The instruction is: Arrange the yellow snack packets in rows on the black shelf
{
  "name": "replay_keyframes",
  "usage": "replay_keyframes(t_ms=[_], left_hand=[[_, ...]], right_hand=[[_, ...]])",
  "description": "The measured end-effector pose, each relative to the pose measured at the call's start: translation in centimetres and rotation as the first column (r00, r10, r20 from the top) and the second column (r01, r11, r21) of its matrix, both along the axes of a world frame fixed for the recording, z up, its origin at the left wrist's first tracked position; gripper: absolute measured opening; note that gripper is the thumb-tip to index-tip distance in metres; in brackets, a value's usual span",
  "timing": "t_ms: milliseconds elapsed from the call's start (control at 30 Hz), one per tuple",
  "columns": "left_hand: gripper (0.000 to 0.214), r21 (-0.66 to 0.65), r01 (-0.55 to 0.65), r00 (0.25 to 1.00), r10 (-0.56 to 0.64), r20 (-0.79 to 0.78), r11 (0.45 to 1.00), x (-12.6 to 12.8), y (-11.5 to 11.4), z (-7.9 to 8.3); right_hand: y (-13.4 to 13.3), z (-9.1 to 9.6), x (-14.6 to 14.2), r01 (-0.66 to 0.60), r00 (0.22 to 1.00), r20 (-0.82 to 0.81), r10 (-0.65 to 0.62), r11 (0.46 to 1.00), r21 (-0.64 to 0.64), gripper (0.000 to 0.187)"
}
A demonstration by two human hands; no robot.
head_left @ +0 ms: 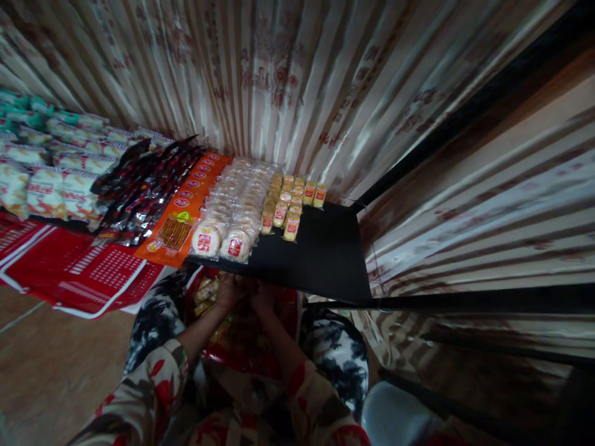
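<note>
Between my knees is a red basket (290, 316), dim inside, with small yellow-wrapped snacks (206, 291) at its left side. My left hand (227, 295) reaches into it beside those snacks. Close to it, my right hand (261, 298) is also down in the basket. Shadow and the shelf's front edge hide the fingers of both hands, so whatever they touch cannot be made out. On the black shelf (330, 248) just above, several small yellow packets (291, 227) stand in short rows, next to clear-wrapped round white crackers (235, 243).
Left along the shelf lie an orange snack bag (174, 232), dark shiny packets (139, 201) and white snack bags (79, 192). A red shopping basket (106, 272) sits below them. Black metal bars (465, 301) frame the right, and a pleated curtain (297, 80) hangs behind.
</note>
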State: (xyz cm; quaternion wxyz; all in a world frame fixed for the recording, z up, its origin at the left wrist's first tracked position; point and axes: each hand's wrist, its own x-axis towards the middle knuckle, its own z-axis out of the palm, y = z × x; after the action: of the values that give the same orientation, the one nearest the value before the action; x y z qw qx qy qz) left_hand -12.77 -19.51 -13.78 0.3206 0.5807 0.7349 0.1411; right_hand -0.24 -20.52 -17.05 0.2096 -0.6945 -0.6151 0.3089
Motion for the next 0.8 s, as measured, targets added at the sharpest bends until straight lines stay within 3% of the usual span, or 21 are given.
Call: replay_keyframes(t_ms=[167,400,667,800], left_hand=[[0.035,-0.045,-0.026,1.0,0.027,0.003,0.999,-0.4,-1.0,1.8],[0.03,0.041,-0.035,0.998,0.033,0.058,0.999,-0.2,-3.7,4.5],[0.026,0.089,-0.077,0.981,0.06,0.186,0.993,-0.4,-6.7,7.0],[0.02,0.049,-0.116,0.948,0.096,0.302,0.992,-0.1,-8.0,8.6]], right_hand=[[-1.0,2.6,0.5,0.037,0.999,-0.011,-0.037,0.999,0.032,0.027],[-3.1,5.6,1.5,0.093,0.975,-0.207,-0.077,0.993,0.072,0.027],[-5.3,8.0,1.5,0.158,0.857,-0.505,-0.102,0.985,0.069,0.024],[-6.1,9.4,1.3,0.188,0.799,-0.587,-0.126,0.981,0.046,0.026]])
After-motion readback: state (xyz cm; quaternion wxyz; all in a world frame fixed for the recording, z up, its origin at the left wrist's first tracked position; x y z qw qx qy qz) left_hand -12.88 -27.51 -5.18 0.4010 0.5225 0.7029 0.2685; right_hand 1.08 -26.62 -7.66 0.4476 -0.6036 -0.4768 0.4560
